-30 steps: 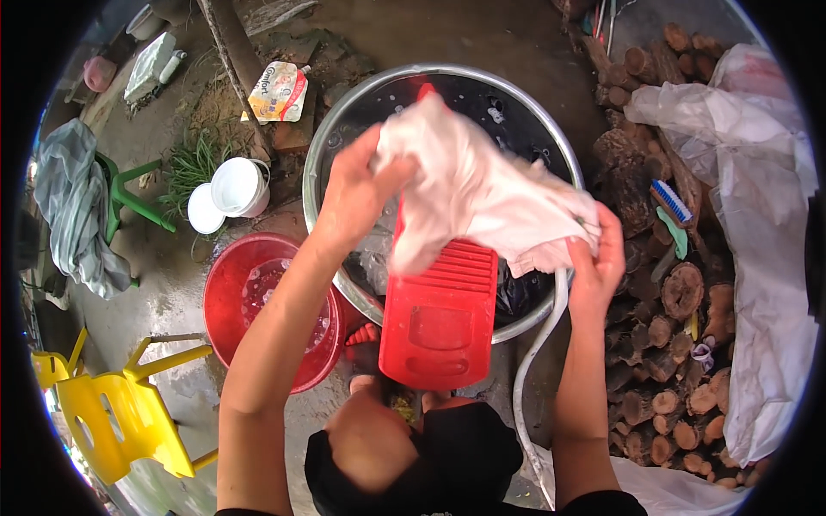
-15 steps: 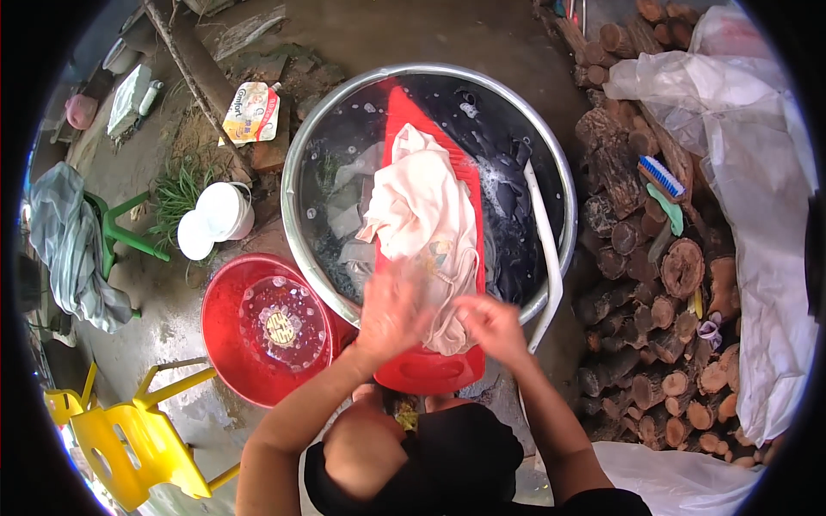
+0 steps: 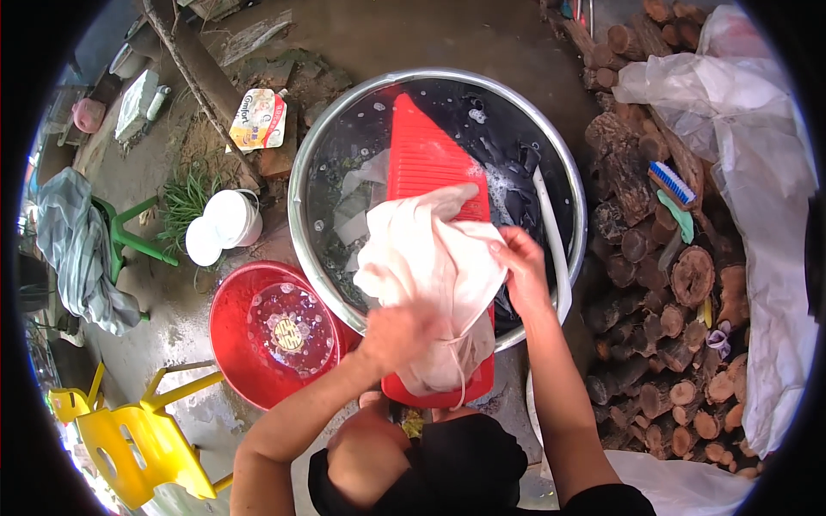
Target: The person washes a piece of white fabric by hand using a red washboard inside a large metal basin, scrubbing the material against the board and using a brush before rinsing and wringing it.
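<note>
Clock centred on the big metal basin, 12 away from you. Count: 1 white garment point(image 3: 417, 249), 1 red washboard point(image 3: 422, 159), 1 metal basin point(image 3: 298, 198), 1 red tub point(image 3: 231, 344), 1 white bucket point(image 3: 251, 230), 1 brush point(image 3: 671, 182); logs point(image 3: 680, 361) at 4, too many to count.

Garment's on the washboard's lower half, drawstring toward your 6. Your right hand point(image 3: 527, 268) has its fingers pinching the garment's 4 o'clock edge. Your left hand point(image 3: 400, 337) is blurred at the 7 o'clock side; can't tell if its fingers grip.

Basin: water, suds, dark cloth point(image 3: 516, 185) at 2, grey cloth point(image 3: 354, 193) at 9-10, white hose point(image 3: 555, 232) at 3. Washboard slants 11 to 6, near end over the rim. Red tub at 8: sudsy water, yellow mark on the bottom. White bucket at 9, contents unreadable. Brush at 3, by the logs.
</note>
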`<state>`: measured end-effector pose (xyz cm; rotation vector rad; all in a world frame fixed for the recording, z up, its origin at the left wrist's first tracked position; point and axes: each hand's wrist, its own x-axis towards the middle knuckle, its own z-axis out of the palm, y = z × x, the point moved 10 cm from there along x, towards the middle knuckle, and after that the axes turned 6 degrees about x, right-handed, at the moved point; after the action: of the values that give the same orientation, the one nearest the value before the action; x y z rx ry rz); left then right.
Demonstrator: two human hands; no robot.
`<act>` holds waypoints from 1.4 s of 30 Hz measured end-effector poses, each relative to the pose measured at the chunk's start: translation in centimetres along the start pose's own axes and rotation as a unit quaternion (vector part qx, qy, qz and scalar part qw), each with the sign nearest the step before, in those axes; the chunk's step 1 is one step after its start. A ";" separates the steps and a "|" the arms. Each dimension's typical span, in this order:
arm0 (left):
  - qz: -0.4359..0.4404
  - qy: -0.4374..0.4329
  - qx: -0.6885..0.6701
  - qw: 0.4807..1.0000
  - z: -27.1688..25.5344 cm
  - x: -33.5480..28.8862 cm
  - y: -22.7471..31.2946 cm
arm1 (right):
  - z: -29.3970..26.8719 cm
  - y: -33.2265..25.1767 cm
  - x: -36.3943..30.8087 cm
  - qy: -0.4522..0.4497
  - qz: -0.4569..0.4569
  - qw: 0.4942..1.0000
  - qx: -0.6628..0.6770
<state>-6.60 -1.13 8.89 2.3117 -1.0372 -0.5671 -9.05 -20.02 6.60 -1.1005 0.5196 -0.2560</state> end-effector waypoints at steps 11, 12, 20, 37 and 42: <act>-0.127 0.158 -0.356 0.912 -3.6 6.6 -9.1 | -1.2 -1.3 -1.0 0.084 -0.023 0.992 0.094; -0.143 0.112 -0.552 0.814 -4.1 6.7 -7.3 | -1.4 -4.2 -1.6 0.104 -0.099 0.976 0.167; -0.252 0.110 -0.442 0.854 -2.2 -1.0 -11.6 | -5.0 2.2 -8.9 0.137 -0.008 0.987 0.089; -0.111 0.189 -0.405 0.888 -2.5 2.5 -10.5 | -4.8 -0.2 -6.4 0.139 -0.029 0.986 -0.089; -0.194 0.196 -0.599 0.752 -2.8 -2.2 -11.5 | -3.3 -1.4 -9.6 0.136 -0.044 0.990 -0.003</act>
<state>-0.11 7.80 4.21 1.3082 0.1220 -0.5949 -18.90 -18.87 9.29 -1.1028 0.7141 -0.4864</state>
